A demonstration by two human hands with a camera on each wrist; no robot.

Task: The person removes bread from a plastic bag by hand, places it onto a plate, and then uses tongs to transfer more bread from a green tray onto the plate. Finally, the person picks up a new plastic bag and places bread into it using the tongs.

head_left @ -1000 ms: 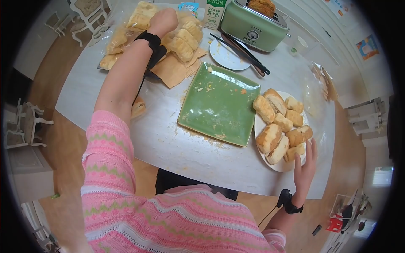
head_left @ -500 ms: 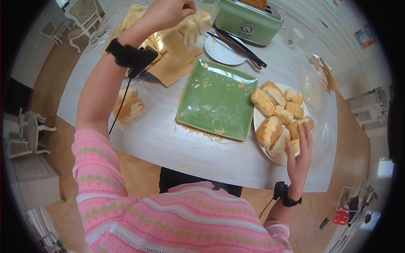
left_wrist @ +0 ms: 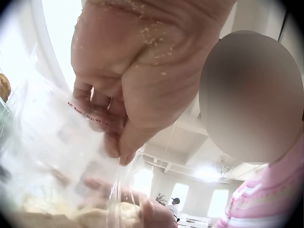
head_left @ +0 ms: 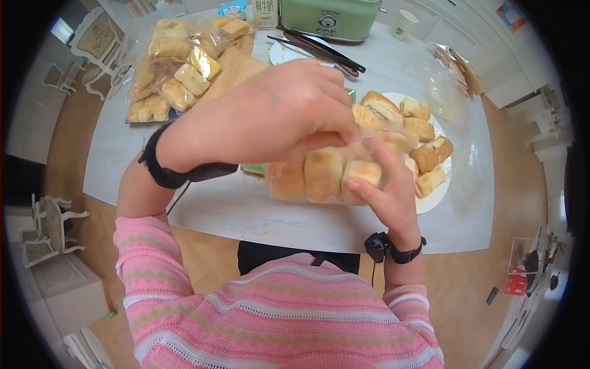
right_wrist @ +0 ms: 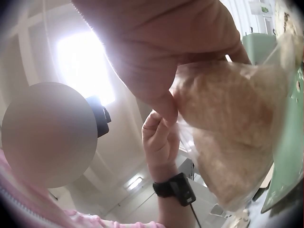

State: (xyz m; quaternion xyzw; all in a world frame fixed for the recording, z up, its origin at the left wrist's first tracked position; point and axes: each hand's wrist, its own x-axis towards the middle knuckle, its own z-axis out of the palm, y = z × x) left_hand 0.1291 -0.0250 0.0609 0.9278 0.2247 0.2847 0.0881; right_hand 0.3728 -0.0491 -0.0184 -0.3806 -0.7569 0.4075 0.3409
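Note:
A clear plastic bag of bread rolls (head_left: 322,177) is held up over the middle of the table. My left hand (head_left: 283,114) pinches the bag's gathered top between thumb and fingertips; red print shows on the plastic (left_wrist: 88,113) in the left wrist view. From the side, my right hand (head_left: 393,194) grips the same bag, its thumb against the nearest roll. In the right wrist view the rolls (right_wrist: 228,99) press against the film below that hand. Behind the bag, the green square plate (head_left: 252,168) is mostly hidden.
At the right, a white plate (head_left: 440,195) bears several bread pieces. More bagged rolls (head_left: 169,49) lie at the back left beside brown paper (head_left: 236,71). Black tongs (head_left: 326,52) rest across a small plate near the green toaster (head_left: 329,18) and a paper cup (head_left: 405,23).
My left hand has come from the back left toward my body, bringing the bag of rolls. My right hand has left the white plate's edge and taken hold of the bag.

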